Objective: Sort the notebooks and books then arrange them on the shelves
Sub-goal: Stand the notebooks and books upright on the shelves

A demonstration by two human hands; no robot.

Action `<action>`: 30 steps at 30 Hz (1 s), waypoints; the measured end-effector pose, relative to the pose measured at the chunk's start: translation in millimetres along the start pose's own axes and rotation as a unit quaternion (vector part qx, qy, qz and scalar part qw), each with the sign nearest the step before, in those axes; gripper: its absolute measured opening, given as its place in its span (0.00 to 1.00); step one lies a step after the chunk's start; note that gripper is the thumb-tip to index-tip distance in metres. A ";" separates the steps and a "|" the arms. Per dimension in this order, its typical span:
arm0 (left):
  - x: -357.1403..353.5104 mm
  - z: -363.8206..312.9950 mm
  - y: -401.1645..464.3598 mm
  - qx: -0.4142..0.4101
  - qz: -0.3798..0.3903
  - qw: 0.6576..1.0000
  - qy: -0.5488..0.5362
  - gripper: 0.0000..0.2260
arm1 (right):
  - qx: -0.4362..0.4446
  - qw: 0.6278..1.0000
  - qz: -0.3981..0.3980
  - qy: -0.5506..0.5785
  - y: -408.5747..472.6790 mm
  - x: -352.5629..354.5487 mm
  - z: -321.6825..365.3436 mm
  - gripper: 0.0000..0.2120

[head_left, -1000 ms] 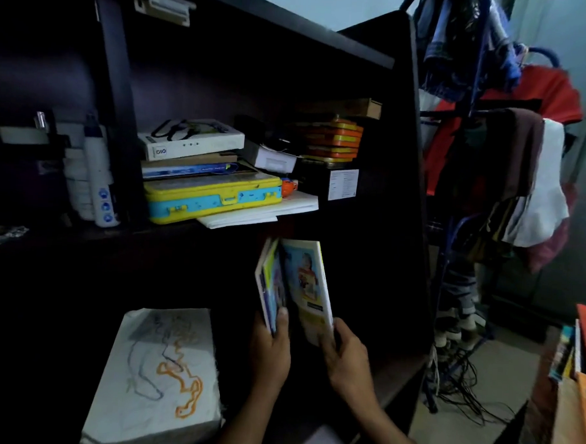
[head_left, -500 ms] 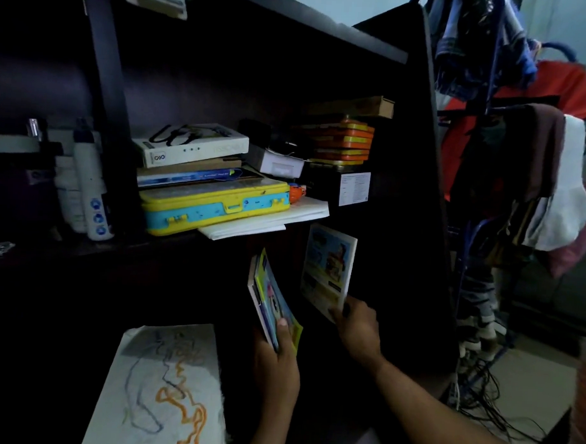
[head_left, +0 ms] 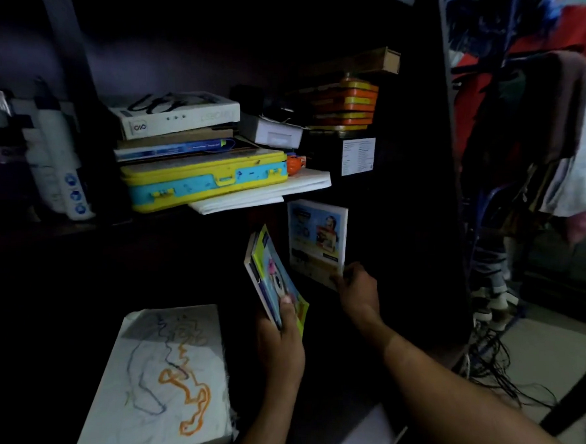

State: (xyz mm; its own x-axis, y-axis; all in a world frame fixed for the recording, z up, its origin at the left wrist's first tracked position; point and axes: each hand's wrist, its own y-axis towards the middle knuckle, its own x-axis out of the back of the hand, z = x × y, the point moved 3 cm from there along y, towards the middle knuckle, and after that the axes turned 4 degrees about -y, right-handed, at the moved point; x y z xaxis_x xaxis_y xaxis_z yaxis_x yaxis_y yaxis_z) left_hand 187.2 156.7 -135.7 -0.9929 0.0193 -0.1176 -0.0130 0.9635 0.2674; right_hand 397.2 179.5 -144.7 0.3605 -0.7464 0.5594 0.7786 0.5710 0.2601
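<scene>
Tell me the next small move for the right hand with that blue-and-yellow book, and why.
Probably slide the blue-and-yellow book further back into the dark lower compartment and let go. The right hand pinches its bottom corner, the book stands upright under the shelf board, and the left hand holds more thin books waiting.

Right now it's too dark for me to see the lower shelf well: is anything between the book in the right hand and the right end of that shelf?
Nothing visible. The right hand holds the blue-and-yellow picture book upright, with only dark space beyond it toward the cabinet's side wall.
</scene>
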 end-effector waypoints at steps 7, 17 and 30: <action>-0.1 -2.0 0.0 0.004 0.002 1.000 0.014 0.22 | 0.005 0.999 -0.016 0.033 5.1 -1.8 -1.2 0.13; -1.6 -5.0 -0.8 0.031 0.005 0.999 0.017 0.22 | 0.102 0.989 0.012 0.105 -42.3 17.0 17.0 0.06; -2.5 -20.3 -2.9 0.053 0.111 0.982 -0.142 0.32 | 0.353 0.911 0.212 0.006 -114.8 15.4 23.8 0.25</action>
State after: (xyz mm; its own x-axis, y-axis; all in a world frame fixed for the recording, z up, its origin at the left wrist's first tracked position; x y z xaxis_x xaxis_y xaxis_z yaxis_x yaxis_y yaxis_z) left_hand 187.4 148.4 -116.8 -0.8962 0.2919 -0.3340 0.2280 0.9490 0.2176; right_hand 301.2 110.6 -147.3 0.5611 -0.4096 0.7193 0.0456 0.8830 0.4672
